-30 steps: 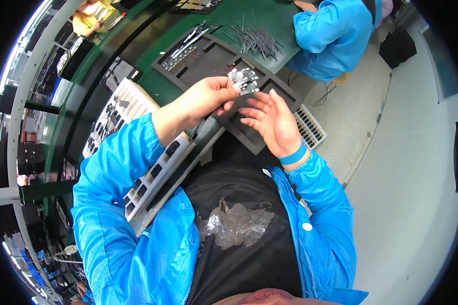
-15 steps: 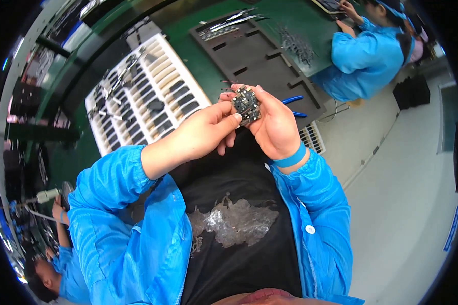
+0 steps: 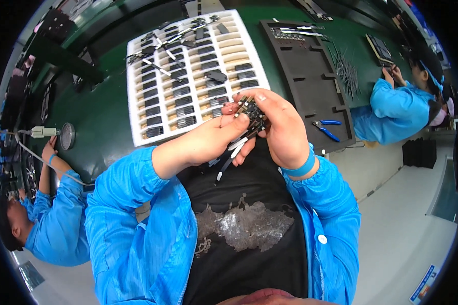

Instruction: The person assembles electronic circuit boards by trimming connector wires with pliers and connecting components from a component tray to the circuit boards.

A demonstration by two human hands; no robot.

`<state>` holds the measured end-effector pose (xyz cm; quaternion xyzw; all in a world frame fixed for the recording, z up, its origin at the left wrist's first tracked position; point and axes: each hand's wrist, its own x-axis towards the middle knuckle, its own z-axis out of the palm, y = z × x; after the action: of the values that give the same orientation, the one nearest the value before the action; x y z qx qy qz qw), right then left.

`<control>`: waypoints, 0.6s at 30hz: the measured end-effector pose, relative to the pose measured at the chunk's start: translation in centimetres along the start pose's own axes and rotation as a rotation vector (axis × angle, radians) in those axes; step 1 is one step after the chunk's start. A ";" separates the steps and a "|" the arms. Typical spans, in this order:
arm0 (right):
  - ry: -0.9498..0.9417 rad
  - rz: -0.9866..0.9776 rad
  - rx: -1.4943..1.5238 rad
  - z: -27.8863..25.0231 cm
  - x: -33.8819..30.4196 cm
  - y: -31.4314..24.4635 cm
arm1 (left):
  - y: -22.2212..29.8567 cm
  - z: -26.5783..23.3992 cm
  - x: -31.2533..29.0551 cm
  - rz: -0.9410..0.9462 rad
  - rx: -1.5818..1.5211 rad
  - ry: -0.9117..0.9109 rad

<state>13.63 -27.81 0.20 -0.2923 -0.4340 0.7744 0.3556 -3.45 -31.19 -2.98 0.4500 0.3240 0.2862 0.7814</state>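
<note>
Circuit boards [image 3: 254,113], bunched small and dark, sat between the two hands, which were together: the left hand [image 3: 208,141] pinched them under its thumb while the right hand [image 3: 285,129] curled around them from three o'clock. White-ended strips [image 3: 235,146] trailed toward seven o'clock. Good handling seemed to call for light pressure at the edges, the strips unbent and untangled, and everything clear of the foam tray [image 3: 133,109] at ten o'clock and pliers [image 3: 331,134] at three.

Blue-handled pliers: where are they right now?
In the head view, right of centre, the blue-handled pliers lie on the near end of the dark tray, to the right of the person's right hand.
</note>
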 end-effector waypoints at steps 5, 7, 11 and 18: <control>-0.084 0.068 -0.006 2.9 1.3 0.2 | -0.8 -1.2 -2.6 0.152 -0.051 0.037; -0.100 0.062 -0.068 4.0 1.9 0.4 | -1.1 -1.8 -3.3 0.183 -0.080 0.080; -0.147 0.029 -0.188 5.6 3.5 1.2 | -1.1 -3.6 -4.6 0.166 -0.053 0.186; -0.196 -0.056 -0.178 6.4 6.1 1.6 | 0.5 -5.1 -6.4 0.289 -0.157 0.305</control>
<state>4.78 -26.51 0.78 -0.2335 -0.5416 0.7475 0.3056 -11.47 -33.08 -2.92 0.3810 0.3475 0.4842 0.7068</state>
